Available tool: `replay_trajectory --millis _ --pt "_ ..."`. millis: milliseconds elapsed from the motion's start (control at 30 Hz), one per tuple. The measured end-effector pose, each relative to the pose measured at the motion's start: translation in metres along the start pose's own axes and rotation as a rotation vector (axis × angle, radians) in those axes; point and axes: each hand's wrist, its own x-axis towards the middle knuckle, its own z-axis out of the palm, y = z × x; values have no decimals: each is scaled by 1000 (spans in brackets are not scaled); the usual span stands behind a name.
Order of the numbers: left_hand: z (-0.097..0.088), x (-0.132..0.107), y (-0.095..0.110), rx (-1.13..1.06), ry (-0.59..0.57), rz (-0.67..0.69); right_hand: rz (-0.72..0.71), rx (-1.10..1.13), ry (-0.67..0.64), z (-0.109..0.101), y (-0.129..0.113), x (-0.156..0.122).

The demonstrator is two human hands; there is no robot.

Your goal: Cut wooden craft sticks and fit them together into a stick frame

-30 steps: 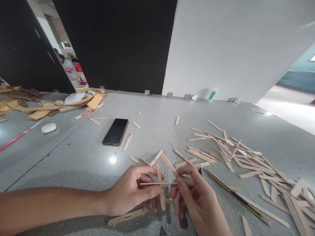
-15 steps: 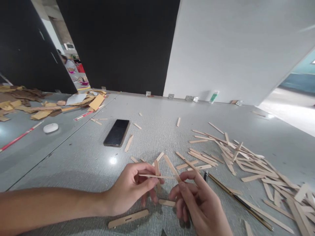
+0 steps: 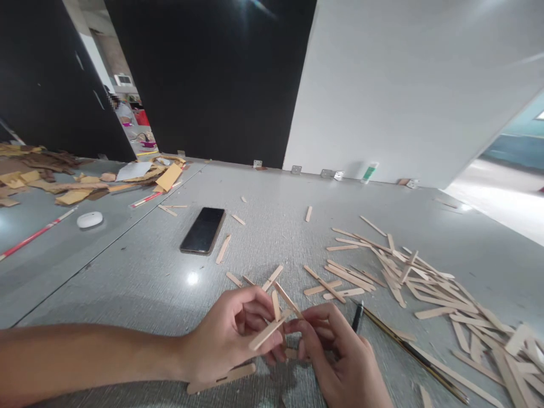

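Note:
Between the thumb and fingers of my left hand (image 3: 238, 328) are crossed wooden craft sticks (image 3: 268, 333), one pointing toward me and another standing up across it. My right hand (image 3: 340, 351) pinches another craft stick (image 3: 288, 298) by its lower end, slanted up to the left and meeting the crossed pair. Fingertips hide how the sticks join. A slotted craft stick (image 3: 238, 374) lies under my left wrist, partly covered. Just beyond my right hand are a black-tipped pen (image 3: 357, 317) and a long black and gold pencil-like rod (image 3: 408, 343).
A heap of craft sticks (image 3: 442, 289) spreads over the table's right side. A phone (image 3: 203, 230) lies left of centre, with a white earbud case (image 3: 90, 220) farther left. Torn cardboard pieces (image 3: 80, 184) cover the far left. A glue tube (image 3: 369, 172) stands by the white panel.
My right hand has moved left and brought its stick against the crossed sticks. The crossed pair in my left hand has turned, its flat stick now pointing down toward me.

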Motion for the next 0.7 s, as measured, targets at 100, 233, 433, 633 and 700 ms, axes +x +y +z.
replay_trajectory --millis 100,233,433,633,700 --pt "-2 1 -3 -30 -19 3 -4 -15 19 1 2 0" --pt "-2 2 -5 -114 -51 -16 -29 -54 -27 0 3 -1" --pt "-2 5 -6 -129 -66 -39 -50 -33 -54 0 -3 -1" --pt "-6 8 -1 -133 -137 -86 -89 -97 -16 2 -4 -1" --pt "-6 8 -1 -133 -147 -110 -85 -121 8 3 -2 -1"
